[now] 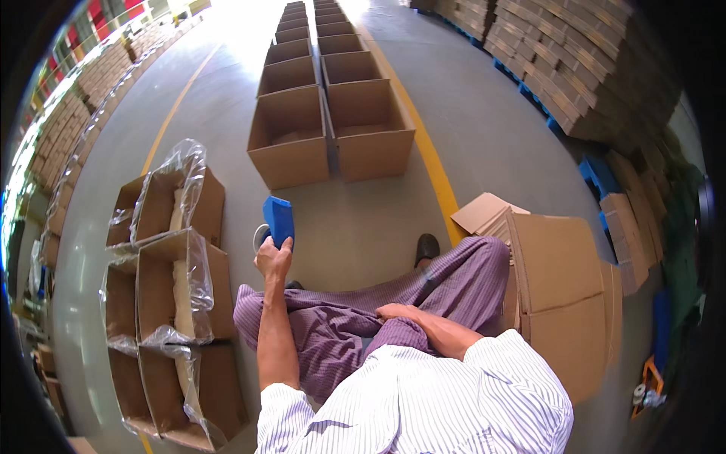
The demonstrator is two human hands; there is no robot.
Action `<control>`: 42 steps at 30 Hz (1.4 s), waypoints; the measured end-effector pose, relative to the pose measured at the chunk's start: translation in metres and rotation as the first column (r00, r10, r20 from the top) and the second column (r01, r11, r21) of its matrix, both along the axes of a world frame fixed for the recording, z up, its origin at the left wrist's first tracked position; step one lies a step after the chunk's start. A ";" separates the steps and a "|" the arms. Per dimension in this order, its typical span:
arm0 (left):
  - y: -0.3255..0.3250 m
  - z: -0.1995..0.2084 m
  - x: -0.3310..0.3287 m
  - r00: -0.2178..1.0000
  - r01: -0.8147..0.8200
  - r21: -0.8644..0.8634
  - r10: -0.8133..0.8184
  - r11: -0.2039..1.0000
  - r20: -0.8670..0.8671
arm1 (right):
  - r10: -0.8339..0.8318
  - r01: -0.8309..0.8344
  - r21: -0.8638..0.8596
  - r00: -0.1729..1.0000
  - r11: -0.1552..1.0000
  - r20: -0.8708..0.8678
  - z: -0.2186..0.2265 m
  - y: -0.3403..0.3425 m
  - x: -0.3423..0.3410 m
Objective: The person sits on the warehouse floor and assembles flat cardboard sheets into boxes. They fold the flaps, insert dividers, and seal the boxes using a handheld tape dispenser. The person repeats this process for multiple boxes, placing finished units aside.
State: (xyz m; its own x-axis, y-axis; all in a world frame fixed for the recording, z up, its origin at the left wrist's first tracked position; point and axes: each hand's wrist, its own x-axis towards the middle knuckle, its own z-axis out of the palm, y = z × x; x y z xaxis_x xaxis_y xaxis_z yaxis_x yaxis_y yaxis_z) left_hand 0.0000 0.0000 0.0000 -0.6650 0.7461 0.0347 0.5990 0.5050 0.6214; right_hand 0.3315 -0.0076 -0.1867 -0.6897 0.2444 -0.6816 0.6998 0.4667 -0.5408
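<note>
My left fingers [274,259] are wrapped around a blue tape dispenser [280,218], its body rising just beyond my thumb and a pale ring [259,236] showing beside my knuckles. My right fingers [391,311] curl on the purple striped cloth [336,318] over my lap; I cannot tell whether they pinch it. Ahead of them a dark shoe [428,248] stands on the floor. Left of my left fingers, and running back toward me, sit cardboard boxes [215,209] lined with clear plastic. To the right of my right fingers, folded cardboard sheets [561,261] lean beside my knee. Beyond the dispenser, two rows of open-topped boxes [297,166] stretch away, a yellow line [427,155] running along their right. Farthest right of my fingers, flat cardboard [556,57] is stacked high on blue pallets [532,97].
</note>
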 end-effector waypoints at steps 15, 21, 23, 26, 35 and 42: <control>0.028 0.006 0.022 0.934 0.205 0.253 -0.266 0.946 0.238 | -0.439 0.859 0.190 0.420 0.476 -0.794 0.217 -0.027 0.114; 0.033 0.005 0.020 0.932 0.240 0.220 -0.288 0.946 0.219 | -0.440 0.881 0.399 0.261 -0.256 -0.859 0.226 -0.008 0.248; 0.033 0.002 0.020 0.942 0.221 0.199 -0.262 0.955 0.209 | -0.649 0.715 0.633 0.336 -0.296 -0.683 0.206 -0.006 0.296; 0.033 -0.002 0.023 0.949 0.216 0.175 -0.249 0.961 0.192 | -0.755 0.655 0.703 0.303 -0.278 -0.581 0.166 -0.002 0.354; 0.025 0.007 0.025 0.945 0.220 0.173 -0.254 0.960 0.205 | -0.633 0.609 0.788 0.577 -0.088 -0.516 0.159 0.020 0.364; 0.033 0.003 0.026 0.930 0.258 0.171 -0.293 0.951 0.221 | -0.805 0.540 0.839 0.467 -0.068 -0.366 0.171 -0.022 0.388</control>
State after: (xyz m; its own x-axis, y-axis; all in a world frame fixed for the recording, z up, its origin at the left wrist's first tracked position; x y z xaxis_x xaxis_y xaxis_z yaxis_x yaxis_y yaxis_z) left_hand 0.0256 0.0325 0.0028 -0.4349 0.9004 0.0142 0.5263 0.2413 0.8154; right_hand 0.7194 -0.0292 -0.0161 0.2870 0.9403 0.1830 0.9575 -0.2763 -0.0824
